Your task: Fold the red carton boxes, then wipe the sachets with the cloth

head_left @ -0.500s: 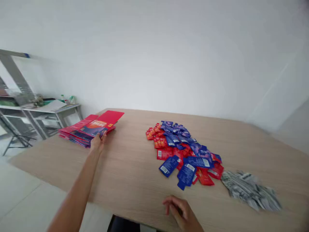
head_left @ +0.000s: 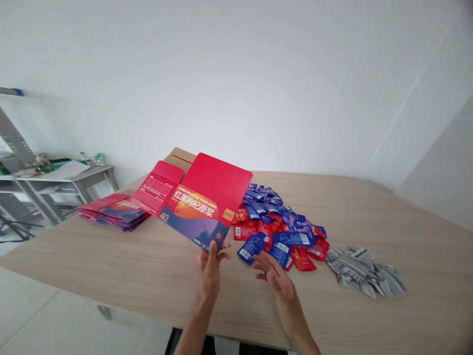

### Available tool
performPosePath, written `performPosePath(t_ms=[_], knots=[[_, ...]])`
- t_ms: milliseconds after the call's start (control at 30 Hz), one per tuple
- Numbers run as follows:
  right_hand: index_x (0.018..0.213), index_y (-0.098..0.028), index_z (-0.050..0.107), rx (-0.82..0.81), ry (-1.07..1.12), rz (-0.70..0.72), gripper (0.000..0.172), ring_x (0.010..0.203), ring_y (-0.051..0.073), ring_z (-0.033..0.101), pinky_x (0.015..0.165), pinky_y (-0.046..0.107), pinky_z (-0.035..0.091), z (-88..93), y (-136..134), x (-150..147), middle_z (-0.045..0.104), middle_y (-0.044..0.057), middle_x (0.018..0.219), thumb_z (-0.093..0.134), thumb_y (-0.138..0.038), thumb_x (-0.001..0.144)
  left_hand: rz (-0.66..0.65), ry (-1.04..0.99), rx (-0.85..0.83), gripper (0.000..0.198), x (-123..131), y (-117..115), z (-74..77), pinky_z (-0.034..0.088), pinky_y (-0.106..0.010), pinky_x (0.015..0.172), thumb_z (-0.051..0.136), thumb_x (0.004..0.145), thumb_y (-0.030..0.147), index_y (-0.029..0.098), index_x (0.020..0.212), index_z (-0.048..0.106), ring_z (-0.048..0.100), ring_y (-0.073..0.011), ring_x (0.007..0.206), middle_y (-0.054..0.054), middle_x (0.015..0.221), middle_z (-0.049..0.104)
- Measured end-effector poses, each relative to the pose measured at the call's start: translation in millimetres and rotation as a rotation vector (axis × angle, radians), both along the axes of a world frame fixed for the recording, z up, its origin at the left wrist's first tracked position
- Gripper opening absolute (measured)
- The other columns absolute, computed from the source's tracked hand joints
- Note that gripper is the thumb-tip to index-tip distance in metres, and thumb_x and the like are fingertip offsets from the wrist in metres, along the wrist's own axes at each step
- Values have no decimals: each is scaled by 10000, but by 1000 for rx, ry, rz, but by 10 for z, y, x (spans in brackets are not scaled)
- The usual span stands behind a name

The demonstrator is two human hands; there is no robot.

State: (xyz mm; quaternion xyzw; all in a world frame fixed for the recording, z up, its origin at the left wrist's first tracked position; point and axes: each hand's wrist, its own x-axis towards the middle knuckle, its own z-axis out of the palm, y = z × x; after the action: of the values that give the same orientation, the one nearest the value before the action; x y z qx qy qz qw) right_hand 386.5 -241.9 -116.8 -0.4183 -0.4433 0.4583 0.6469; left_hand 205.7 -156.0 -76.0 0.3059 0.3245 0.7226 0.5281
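A flattened red carton [head_left: 197, 207] with an orange and blue printed panel is raised above the table, tilted toward me. My left hand [head_left: 210, 268] grips its lower edge, thumb on the printed face. To the right, my right hand [head_left: 275, 273] is apart from the carton with fingers stretched out, holding nothing. Just beyond that hand lies a pile of small blue and red pouches [head_left: 291, 239], some showing white barcode labels. Part of the pile is hidden behind the carton. At the left rests a stack of the same flat cartons [head_left: 118, 212].
A crumpled grey-and-white striped cloth [head_left: 364, 271] lies on the wooden table [head_left: 369, 212] right of the pouches. A white wall [head_left: 236, 88] rises behind the table. A smaller side table [head_left: 79, 180] with papers and bottles stands at the far left.
My left hand has lifted one carton off the stack and brought it right, in front of me. My right hand has moved forward and its curled fingers have straightened.
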Motion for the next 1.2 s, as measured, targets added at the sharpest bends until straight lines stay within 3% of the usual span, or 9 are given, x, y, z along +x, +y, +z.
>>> performPosePath(t_ms=[133,267,500,600,733,900,967,1067,1200], knots=[[1557,-292,583,12,187,35,852,1370,342,702,1116,479,578,290,87,-20,689,152,1555,813,-757,881,-124,83,5,584,403,-415,-182,534,-267,471,876,750,748,212,956,774,735,-222,741,-80,879,788],[1526,-259,623,36,173,52,855,1368,371,707,1127,517,582,509,144,-15,731,159,1494,881,-704,843,-224,171,-10,525,619,-661,-336,531,-342,513,839,800,754,243,908,793,619,-207,652,-119,887,764],[1283,-244,774,5,192,-253,660,1174,363,797,987,492,659,462,151,30,843,117,1271,951,-618,769,-387,289,-3,469,790,-813,-494,531,-437,615,895,740,721,266,751,782,626,-265,648,-115,740,713],[1268,-246,781,19,210,-332,665,1157,357,802,966,478,668,352,101,212,851,109,1249,953,-632,754,-336,291,-21,462,566,-662,-538,593,-456,722,931,713,684,274,883,802,709,-306,767,-114,860,776],[1331,-252,765,34,174,-365,737,1138,357,812,968,466,671,226,-4,558,872,105,1169,981,-616,729,-55,242,-54,585,-46,-348,-532,602,-486,960,746,857,755,267,1180,738,751,-314,1007,-103,1118,792],[1371,-280,747,81,147,-352,732,1165,334,807,1002,445,663,99,-74,869,867,90,1191,962,-632,767,209,308,20,717,-756,-131,-289,464,-447,1204,751,895,662,296,1488,584,629,-297,1392,-92,1489,682],[1366,-289,746,90,130,-356,726,1157,327,809,1000,447,663,56,-71,925,856,91,1237,960,-641,768,238,369,67,704,-903,-125,-163,463,-411,1197,806,866,632,290,1453,625,623,-293,1400,-88,1491,688],[1359,-290,751,73,100,-321,703,1152,338,809,1020,475,649,-5,-61,941,860,98,1223,951,-641,783,229,449,107,527,-985,-147,-43,518,-384,1098,812,851,661,229,1151,784,707,-303,1213,-89,1237,798],[1416,-293,720,41,73,-256,755,1156,358,806,1046,500,630,-95,-75,895,868,107,1190,941,-651,790,282,425,92,532,-997,-140,-83,570,-364,854,734,872,738,209,856,788,700,-257,865,-38,885,792]])
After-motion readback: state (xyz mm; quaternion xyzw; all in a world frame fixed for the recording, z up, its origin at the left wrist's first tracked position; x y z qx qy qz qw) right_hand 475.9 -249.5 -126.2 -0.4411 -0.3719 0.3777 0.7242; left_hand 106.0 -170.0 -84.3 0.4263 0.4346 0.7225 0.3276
